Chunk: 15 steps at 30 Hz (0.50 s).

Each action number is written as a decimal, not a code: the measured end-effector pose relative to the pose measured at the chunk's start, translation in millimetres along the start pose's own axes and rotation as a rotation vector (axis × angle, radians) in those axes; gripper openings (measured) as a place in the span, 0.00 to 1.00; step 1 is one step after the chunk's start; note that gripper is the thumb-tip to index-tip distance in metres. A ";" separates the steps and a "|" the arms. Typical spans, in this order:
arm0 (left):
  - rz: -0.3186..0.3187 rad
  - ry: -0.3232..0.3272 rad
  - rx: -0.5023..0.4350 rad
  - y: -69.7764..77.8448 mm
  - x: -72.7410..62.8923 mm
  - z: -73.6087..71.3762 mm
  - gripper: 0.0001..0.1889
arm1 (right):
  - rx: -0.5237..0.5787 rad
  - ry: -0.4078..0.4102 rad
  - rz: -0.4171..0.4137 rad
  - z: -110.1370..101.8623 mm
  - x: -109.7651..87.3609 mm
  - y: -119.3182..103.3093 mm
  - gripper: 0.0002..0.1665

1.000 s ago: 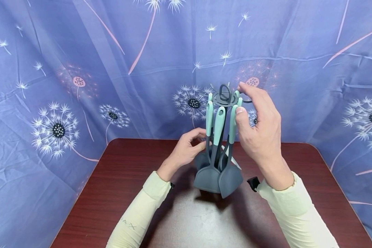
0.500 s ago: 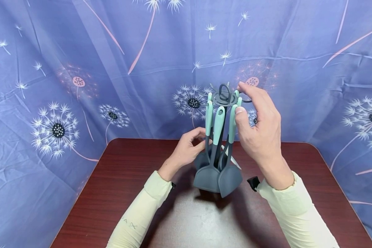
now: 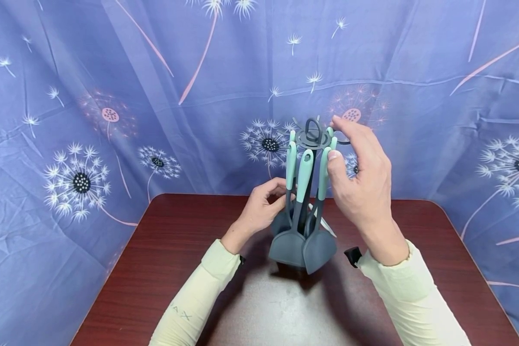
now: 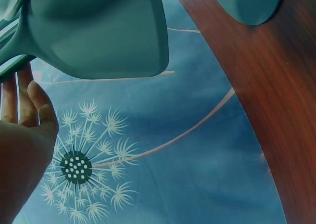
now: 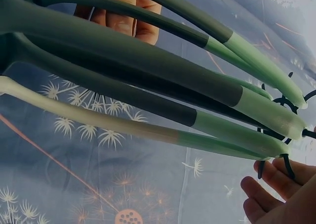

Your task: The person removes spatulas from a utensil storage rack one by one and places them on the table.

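A dark grey utensil rack [image 3: 313,139] with a looped top and hooks stands upright on the table. Several kitchen utensils hang around it, with mint-green handles and grey heads. Facing me are a turner [image 3: 289,247] and a second turner [image 3: 320,250] to its right. My right hand [image 3: 365,175] holds the rack's top right side, thumb on a green handle and index finger behind by a hook. My left hand [image 3: 259,206] reaches in low on the left, thumb near a grey stem; its fingertips [image 5: 121,26] are partly hidden behind the stems, so I cannot tell its grip.
The brown wood-grain table [image 3: 177,250] has rounded far corners. Blue dandelion-print fabric [image 3: 207,96] hangs close behind it and along both sides. A pale utensil stem [image 5: 89,115] shows at the rack's far right.
The rack and its utensils have shifted very slightly left, the lower heads most. My right hand has moved a touch left with it; my left hand looks nearly still.
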<state>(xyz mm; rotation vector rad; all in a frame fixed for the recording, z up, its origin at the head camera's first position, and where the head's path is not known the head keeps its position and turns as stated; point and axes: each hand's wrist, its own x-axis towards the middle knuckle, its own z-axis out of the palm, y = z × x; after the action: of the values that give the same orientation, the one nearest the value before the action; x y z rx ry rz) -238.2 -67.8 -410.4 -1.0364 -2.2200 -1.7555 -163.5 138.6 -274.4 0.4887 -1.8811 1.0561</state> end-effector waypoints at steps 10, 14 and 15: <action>-0.001 0.017 0.002 -0.2 0.2 -0.3 0.12 | 0.005 0.001 0.003 -0.4 -0.3 0.4 0.31; 0.009 0.026 -0.007 -0.8 0.5 -0.9 0.13 | 0.005 0.002 0.005 -0.4 -0.3 0.5 0.31; 0.011 0.029 -0.012 -0.6 0.5 -1.1 0.13 | 0.004 0.001 0.005 -0.4 -0.2 0.5 0.31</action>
<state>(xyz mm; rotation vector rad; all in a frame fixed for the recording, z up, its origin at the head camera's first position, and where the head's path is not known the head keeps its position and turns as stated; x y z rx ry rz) -239.3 -68.6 -410.3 -1.0174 -2.1852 -1.7706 -163.5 139.2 -274.7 0.4859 -1.8803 1.0632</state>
